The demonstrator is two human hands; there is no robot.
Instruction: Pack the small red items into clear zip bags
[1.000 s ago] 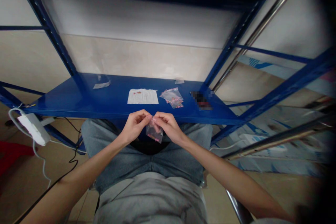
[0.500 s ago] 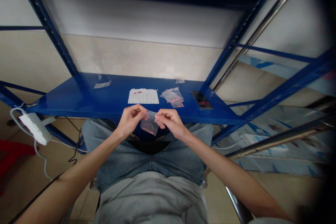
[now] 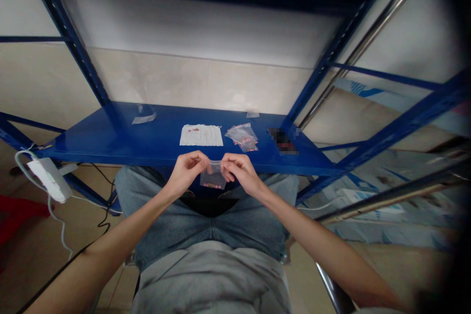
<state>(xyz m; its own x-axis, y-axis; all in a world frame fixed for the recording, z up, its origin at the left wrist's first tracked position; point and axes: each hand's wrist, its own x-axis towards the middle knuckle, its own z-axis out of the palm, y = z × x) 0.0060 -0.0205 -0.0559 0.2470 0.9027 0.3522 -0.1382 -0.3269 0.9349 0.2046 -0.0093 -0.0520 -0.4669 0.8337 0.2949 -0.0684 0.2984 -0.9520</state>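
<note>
Between my hands, in front of the shelf's near edge, hangs a small clear zip bag [image 3: 213, 180] with pink and yellowish bits along its bottom. My left hand [image 3: 189, 169] pinches the bag's top left corner. At the top right corner, my right hand [image 3: 238, 170] pinches it between thumb and fingers. Just beyond, a white cloth pouch [image 3: 201, 136] lies flat with a few small reddish marks or bits near its upper left. Right of the pouch, several clear bags [image 3: 243, 136] holding similar pink pieces lie in an overlapping pile.
The blue shelf [image 3: 165, 127] bears a clear bag [image 3: 143, 119] at left, another small one [image 3: 252, 114] at the back, and a dark pixelated object [image 3: 283, 141] at right. A white power strip [image 3: 49, 179] with cables hangs at the left end. Blue posts frame both sides.
The clear bag has gone from tilted to hanging nearly straight. My left hand has moved slightly down and right, and both hands still hold the bag's top edge.
</note>
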